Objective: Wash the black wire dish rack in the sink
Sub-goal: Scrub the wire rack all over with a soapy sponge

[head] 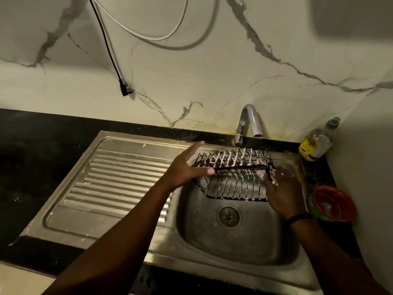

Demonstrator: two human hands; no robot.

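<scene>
I see the black wire dish rack [235, 175] sitting in the steel sink [229, 237], propped at the back of the basin under the curved tap [248, 124], its rear row of prongs standing up and its slatted base sloping down toward the drain [228, 216]. White suds cling to many of the wires.

My left hand [187, 167] is at the rack's left end with straight, spread fingers: the upper fingers point up and away over the sink's rim, while the thumb lies flat along the rack's front bar, touching it. It grips nothing.

My right hand [280, 188] is at the rack's right end, foam on its knuckles and fingertips. Its fingers curl around the wire frame at that corner, holding it. A dark band [299, 217] circles that wrist.

Left of the basin runs the ribbed draining board [119, 184], part of the same steel unit, set into a black counter [32, 167]. On the counter right of the sink stands a red and green bowl [332, 204] with something pale inside, and behind it, in the corner, a clear bottle [316, 143] with a yellow label. The marbled wall [212, 71] carries 1 black cable [106, 43] ending in a plug [125, 89], beside 1 looping white hose [161, 37].
</scene>
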